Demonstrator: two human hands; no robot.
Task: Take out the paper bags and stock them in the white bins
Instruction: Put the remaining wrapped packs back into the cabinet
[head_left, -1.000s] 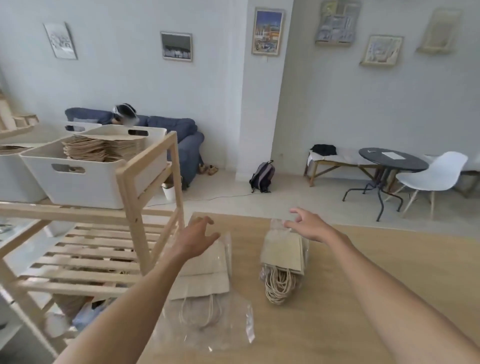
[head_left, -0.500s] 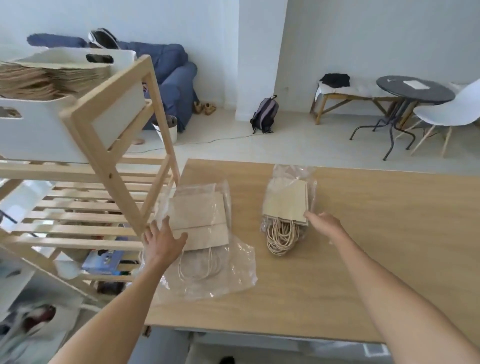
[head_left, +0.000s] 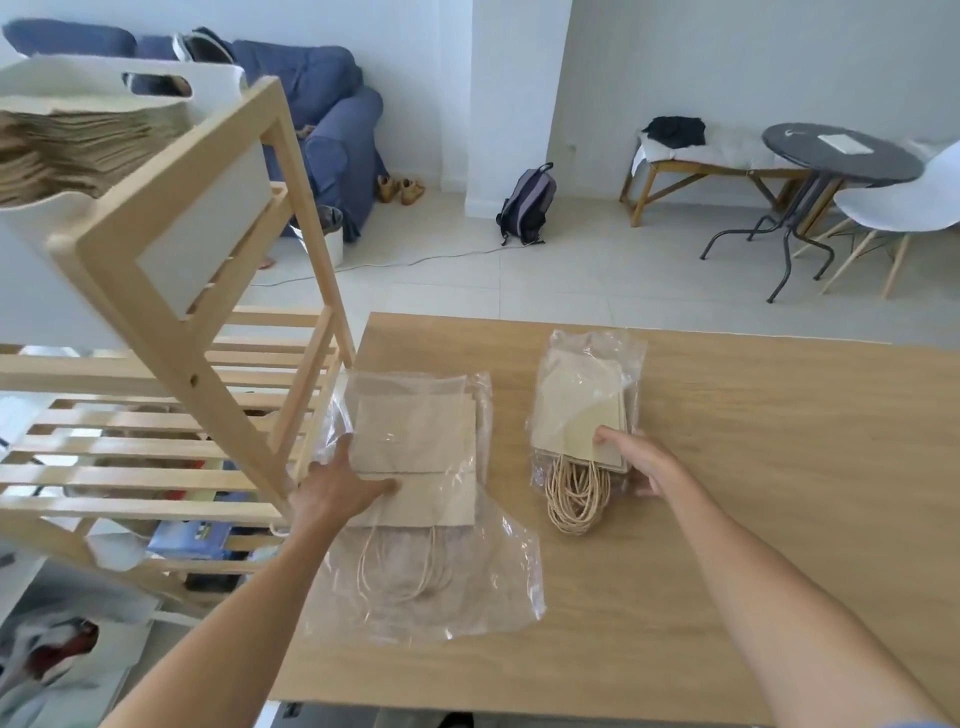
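- White plastic bin (head_left: 208, 244), on the pale wooden slatted rack (head_left: 171, 322) at far left, already holds stacked paper bags.
- Left hand (head_left: 332, 491) pinches the near edge of the flat beige paper bags in a loose clear plastic sleeve (head_left: 415, 447); best to pin the film while sliding them out.
- Right hand (head_left: 631, 460) clasps the open end of the smaller cream paper-bag bundle with twine handles (head_left: 579, 423) on the light wood table (head_left: 779, 493); draw it toward the handles, evenly.
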